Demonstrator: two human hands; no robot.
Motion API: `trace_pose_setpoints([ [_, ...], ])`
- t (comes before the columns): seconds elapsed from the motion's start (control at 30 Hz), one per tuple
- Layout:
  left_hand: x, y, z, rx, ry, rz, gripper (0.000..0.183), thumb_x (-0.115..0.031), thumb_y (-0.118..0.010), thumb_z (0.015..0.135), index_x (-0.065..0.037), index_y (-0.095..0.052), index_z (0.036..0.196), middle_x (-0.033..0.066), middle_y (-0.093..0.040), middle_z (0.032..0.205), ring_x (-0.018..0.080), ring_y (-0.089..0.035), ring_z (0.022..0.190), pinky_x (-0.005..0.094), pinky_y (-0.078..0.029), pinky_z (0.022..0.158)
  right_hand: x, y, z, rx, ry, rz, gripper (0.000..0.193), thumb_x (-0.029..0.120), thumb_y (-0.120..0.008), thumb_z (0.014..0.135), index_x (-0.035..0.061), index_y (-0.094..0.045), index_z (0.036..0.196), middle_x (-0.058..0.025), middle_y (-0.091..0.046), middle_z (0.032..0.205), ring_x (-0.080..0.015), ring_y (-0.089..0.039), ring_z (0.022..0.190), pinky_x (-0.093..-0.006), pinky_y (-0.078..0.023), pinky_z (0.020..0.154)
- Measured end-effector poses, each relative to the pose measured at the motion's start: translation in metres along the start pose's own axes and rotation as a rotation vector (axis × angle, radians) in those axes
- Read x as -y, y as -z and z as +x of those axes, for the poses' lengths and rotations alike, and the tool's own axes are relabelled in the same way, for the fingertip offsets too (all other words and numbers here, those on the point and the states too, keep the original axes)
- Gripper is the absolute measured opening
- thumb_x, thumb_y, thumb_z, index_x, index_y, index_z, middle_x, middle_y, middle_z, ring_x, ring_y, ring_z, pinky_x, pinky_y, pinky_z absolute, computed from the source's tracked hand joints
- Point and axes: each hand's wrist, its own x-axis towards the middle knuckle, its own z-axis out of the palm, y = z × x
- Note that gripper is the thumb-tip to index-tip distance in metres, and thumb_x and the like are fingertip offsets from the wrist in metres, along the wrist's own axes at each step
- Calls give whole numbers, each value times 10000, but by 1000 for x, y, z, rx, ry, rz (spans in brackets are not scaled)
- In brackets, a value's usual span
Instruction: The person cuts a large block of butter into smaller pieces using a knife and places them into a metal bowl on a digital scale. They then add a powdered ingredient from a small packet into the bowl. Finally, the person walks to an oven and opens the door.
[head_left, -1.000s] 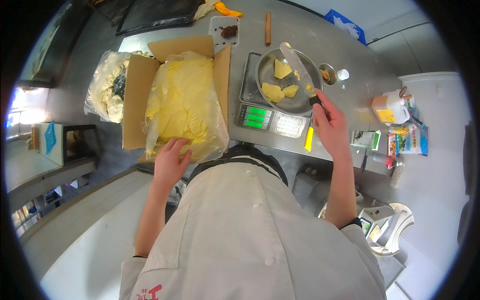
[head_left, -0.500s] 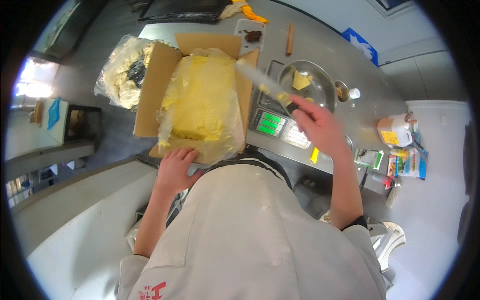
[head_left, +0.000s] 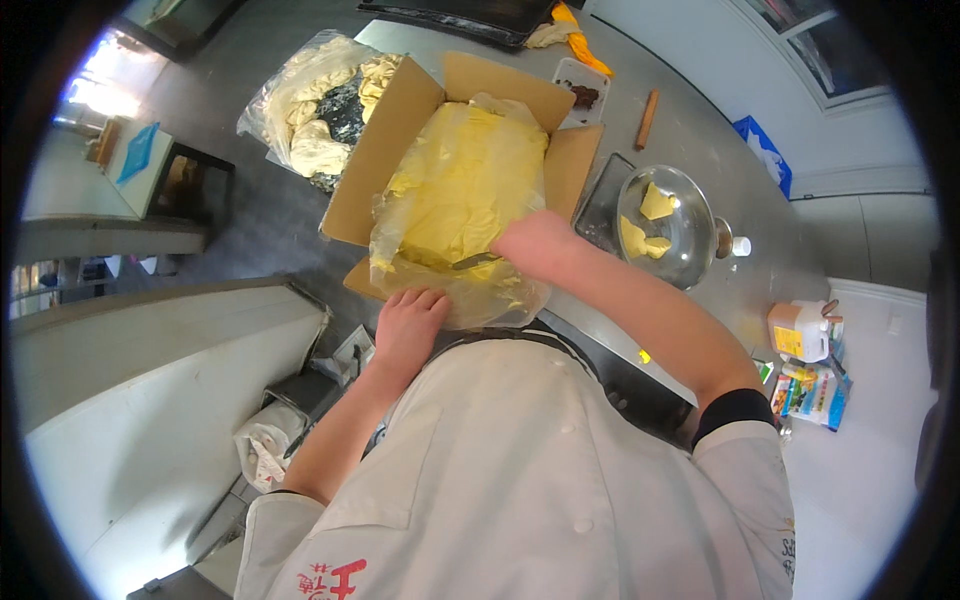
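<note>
Butter block in box; right hand grips knife, left hand flat on wrap.

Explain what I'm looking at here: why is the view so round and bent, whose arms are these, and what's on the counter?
This is one fisheye camera worn on a person's head, looking down, so straight edges curve near the rim. No machine: the arms are the wearer's own, coming from a white jacket. The left hand rests on the near edge of the plastic liner of an open cardboard box that holds a big yellow block, likely butter. The right hand is over the block with a knife; its blade lies at the block's near end. To the right, a metal bowl with yellow pieces sits on a scale. Left of the box lies a plastic bag of pale lumps.
</note>
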Motion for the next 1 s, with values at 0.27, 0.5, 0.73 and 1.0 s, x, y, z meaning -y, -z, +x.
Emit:
trace_pose_setpoints([
  [0.27,1,-7,1,-40,1,21,185,-151,-648,920,-133,-710,1093,34,-754,1221,264,-703,1199,433,-532,1057,28,-33,-3,4,-62,164,215,145,-639,993,110,-786,1146,-150,-813,1084,-385,-794,1024,-526,-641,853],
  [0.5,7,-14,10,-46,-50,71,238,-173,-664,910,-163,-719,1141,0,-752,1181,236,-707,1147,422,-523,1002,23,-46,19,115,-88,394,265,179,-624,998,82,-786,1184,-211,-802,1081,-417,-768,1063,-538,-611,889],
  [0.73,8,-12,14,-42,-63,70,141,-191,-687,885,-163,-702,1023,4,-722,1076,243,-707,1069,416,-537,949,-5,-28,9,354,-13,905,385,226,-540,1094,98,-711,1414,-115,-696,826,-234,-690,676,-408,-568,579],
  [1.0,16,-4,5,-110,-174,43,286,-175,-706,903,-142,-723,1187,42,-741,1227,281,-700,1162,439,-528,1041,-45,-45,-25,408,-55,1240,474,272,-512,1157,170,-594,1613,-5,-585,794,-100,-535,585,-286,-470,507],
])
